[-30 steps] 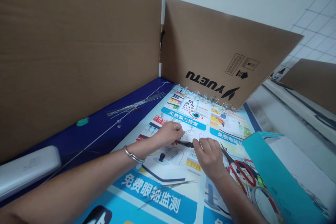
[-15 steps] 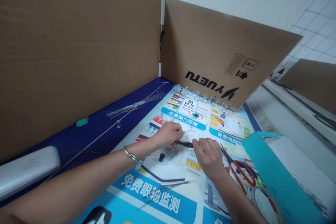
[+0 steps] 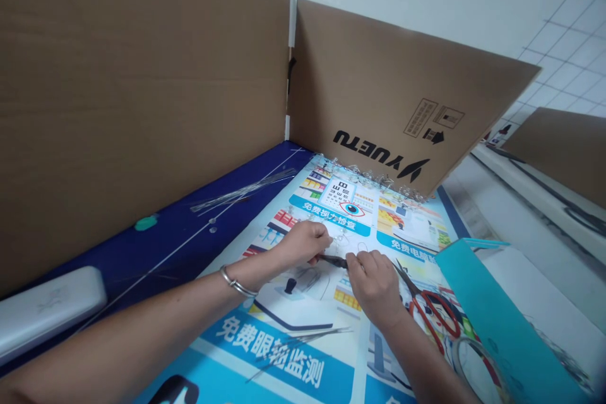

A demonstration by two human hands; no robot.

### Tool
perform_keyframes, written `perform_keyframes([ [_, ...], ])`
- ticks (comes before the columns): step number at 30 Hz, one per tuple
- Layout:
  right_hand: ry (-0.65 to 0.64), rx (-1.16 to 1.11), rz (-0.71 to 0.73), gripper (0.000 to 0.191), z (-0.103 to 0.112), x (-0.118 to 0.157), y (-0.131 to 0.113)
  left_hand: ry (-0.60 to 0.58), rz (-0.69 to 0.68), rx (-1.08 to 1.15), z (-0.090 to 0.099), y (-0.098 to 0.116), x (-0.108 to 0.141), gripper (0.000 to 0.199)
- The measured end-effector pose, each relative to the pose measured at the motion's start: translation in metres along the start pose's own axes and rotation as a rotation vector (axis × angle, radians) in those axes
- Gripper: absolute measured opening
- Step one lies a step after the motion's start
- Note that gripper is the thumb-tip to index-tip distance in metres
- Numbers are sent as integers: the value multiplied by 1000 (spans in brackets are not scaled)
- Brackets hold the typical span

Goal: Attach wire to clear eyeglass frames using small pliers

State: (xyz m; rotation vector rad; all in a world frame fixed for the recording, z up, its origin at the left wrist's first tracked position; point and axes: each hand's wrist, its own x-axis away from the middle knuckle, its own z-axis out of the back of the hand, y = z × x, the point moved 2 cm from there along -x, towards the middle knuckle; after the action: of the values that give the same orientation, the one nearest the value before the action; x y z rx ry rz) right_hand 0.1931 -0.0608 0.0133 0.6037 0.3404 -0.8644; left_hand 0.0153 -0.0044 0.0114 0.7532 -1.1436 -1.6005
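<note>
Left fingers (image 3: 322, 251) pinch black pliers (image 3: 334, 259) (right fingers (image 3: 362, 259) touching them).

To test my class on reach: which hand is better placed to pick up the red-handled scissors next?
Right, probably. The right hand sits beside the scissors; the left hand is farther away, beyond the small black tool. The right fingers touch that tool, though.

The tweezers (image 3: 332, 259) are black, the poster (image 3: 279, 344) white and pale blue with darker blue banners — red handles mark the scissors (image 3: 434, 314), the cloth (image 3: 161, 227) at left is navy, and the far cardboard panel (image 3: 379, 88) is brown with black lettering.
</note>
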Motion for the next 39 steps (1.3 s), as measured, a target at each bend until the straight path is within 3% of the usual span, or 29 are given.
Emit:
perform_keyframes([
  [8,-37,-103,-71,18,2,-2,-1,-11,-65,66,4,5,1,27],
  [16,-71,-266,-164,16,-3,0,-3,-7,-255,-104,10,14,4,25],
  [24,-251,-406,-257,11,-1,-2,-4,-11,-423,-298,12,15,4,26],
  [31,-364,-567,-368,8,-3,-3,-5,-15,-463,-369,11,17,5,24],
  [39,-490,-1022,-509,18,1,-7,-4,-38,-458,-262,13,18,7,26],
])
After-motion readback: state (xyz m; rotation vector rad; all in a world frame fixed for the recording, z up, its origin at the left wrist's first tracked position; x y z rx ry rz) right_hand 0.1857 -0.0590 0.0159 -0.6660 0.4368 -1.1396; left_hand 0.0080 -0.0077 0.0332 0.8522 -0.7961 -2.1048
